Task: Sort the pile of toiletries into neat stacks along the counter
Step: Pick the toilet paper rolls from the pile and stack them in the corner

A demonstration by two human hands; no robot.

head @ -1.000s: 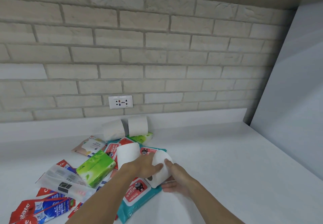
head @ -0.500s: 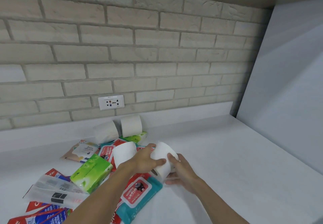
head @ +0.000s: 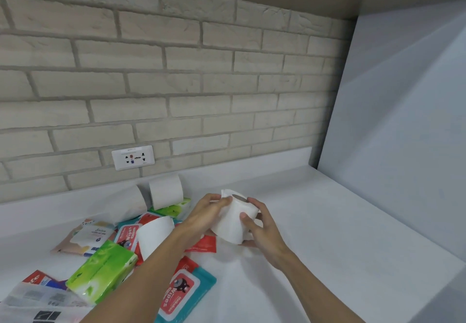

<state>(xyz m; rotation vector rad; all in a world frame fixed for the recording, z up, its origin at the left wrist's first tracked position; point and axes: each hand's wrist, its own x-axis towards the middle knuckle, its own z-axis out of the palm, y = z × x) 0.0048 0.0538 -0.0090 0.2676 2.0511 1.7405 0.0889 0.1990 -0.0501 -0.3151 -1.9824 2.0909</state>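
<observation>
A white toilet roll [head: 233, 218] is lifted above the counter, tilted, with both hands around it. My left hand [head: 206, 213] grips its upper left side and my right hand [head: 259, 226] cups its right and underside. The pile lies to the left: another loose roll [head: 153, 234] beside my left forearm, two rolls [head: 165, 194] against the back ledge, a green tissue pack [head: 103, 273], teal wipes packs [head: 181, 292], a beige wipes pack [head: 85, 237], and clear-wrapped items [head: 37, 302] at the lower left.
A white counter [head: 327, 234] stretches bare to the right, ending at a white side panel [head: 390, 133]. A brick wall with a socket plate [head: 133, 157] runs behind. A red sachet [head: 201, 244] lies under the held roll.
The roll has been picked up off the wipes packs and raised to the right, now held by both hands. The view has shifted left and downwards relative to the wall.
</observation>
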